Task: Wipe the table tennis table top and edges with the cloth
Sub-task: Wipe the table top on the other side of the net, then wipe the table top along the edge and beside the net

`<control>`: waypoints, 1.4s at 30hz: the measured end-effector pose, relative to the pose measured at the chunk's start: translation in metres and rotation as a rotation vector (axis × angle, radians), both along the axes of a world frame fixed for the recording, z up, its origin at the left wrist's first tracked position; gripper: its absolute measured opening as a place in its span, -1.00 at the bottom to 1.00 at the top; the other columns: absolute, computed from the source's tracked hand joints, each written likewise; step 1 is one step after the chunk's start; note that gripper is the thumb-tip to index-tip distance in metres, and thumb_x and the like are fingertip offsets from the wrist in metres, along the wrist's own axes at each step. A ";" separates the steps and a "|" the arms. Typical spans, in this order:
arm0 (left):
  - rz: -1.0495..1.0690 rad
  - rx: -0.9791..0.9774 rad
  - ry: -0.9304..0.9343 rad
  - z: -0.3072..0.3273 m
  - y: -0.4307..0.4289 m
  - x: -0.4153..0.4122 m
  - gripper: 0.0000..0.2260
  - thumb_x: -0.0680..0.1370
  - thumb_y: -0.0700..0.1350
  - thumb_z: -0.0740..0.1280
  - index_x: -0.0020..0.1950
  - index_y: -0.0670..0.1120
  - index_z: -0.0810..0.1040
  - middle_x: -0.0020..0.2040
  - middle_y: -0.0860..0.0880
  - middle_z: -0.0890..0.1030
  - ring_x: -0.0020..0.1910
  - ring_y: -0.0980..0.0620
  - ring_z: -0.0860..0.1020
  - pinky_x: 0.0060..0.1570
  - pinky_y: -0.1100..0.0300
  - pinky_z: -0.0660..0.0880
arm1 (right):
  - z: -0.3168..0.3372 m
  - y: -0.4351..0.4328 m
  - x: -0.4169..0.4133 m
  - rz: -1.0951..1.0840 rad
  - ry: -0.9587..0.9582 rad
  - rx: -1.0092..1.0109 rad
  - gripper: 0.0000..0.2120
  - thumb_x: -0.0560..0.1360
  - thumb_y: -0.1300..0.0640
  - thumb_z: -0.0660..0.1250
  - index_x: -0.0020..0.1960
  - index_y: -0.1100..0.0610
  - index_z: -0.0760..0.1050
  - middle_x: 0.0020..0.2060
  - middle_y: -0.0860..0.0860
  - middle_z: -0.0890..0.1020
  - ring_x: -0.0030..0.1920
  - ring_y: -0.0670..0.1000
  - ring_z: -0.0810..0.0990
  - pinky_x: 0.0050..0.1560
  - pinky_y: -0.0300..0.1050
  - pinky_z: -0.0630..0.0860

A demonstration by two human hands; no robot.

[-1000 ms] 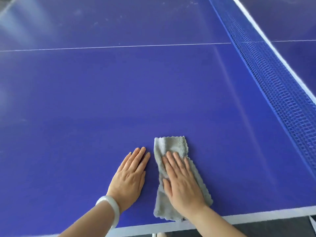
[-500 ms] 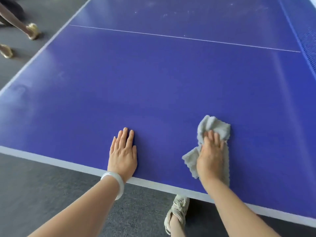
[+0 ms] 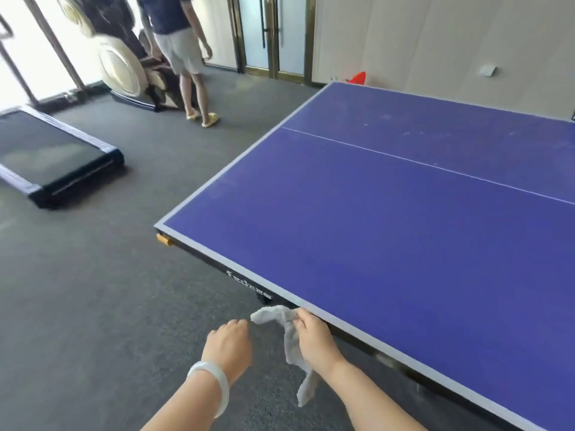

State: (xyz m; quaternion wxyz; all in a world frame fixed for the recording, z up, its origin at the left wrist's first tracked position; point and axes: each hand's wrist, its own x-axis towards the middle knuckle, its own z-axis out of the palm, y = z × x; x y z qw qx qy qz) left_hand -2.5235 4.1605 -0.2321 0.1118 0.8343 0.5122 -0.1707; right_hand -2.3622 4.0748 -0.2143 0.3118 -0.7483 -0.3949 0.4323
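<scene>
The blue table tennis table (image 3: 389, 231) fills the right half of the view, with a white border and a dark side rail marked with lettering. My right hand (image 3: 314, 339) holds the grey cloth (image 3: 287, 334) off the table, just beside its near edge; part of the cloth hangs down below my wrist. One end of the cloth points left toward my left hand (image 3: 228, 343). That hand is loosely curled over the floor, a little apart from the cloth, with a white bangle on its wrist.
Grey carpet lies to the left. A treadmill (image 3: 49, 157) sits on the floor at far left. A person (image 3: 180, 48) stands by a massage chair (image 3: 124, 63) at the back. Glass doors and a beige wall lie beyond.
Both hands have come off the table top. The cloth was lifted from the surface and is now held beside the near edge. The view swung up and left toward the table corner.
</scene>
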 end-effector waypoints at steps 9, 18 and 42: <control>0.345 0.059 -0.260 0.077 0.078 -0.100 -0.82 0.63 -0.17 0.08 -0.10 -0.07 0.43 -0.02 -0.08 0.59 -0.02 -0.15 0.58 -0.06 0.10 0.47 | 0.059 0.097 -0.088 0.037 -0.017 0.028 -0.74 0.66 0.13 0.15 -0.20 0.08 0.40 -0.29 -0.08 0.49 -0.27 -0.13 0.44 -0.28 -0.28 0.33; 0.408 -0.058 -0.364 0.069 0.197 -0.115 -0.74 0.63 -0.11 0.07 -0.07 -0.08 0.54 -0.10 -0.01 0.59 -0.14 -0.05 0.58 -0.19 0.12 0.48 | 0.066 0.257 -0.108 0.244 -0.061 0.018 -0.78 0.64 0.13 0.19 0.07 0.27 0.52 -0.13 0.07 0.55 -0.15 0.00 0.45 -0.17 -0.12 0.35; 0.006 -0.253 -0.434 0.055 0.603 -0.144 -0.75 0.62 -0.18 0.09 0.05 -0.08 0.57 -0.03 -0.03 0.62 -0.07 -0.07 0.58 -0.11 0.09 0.51 | 0.042 0.605 -0.164 -0.444 0.185 -0.142 -0.83 0.62 0.20 0.21 -0.14 0.20 0.44 -0.22 0.12 0.49 -0.19 0.06 0.47 -0.21 -0.11 0.35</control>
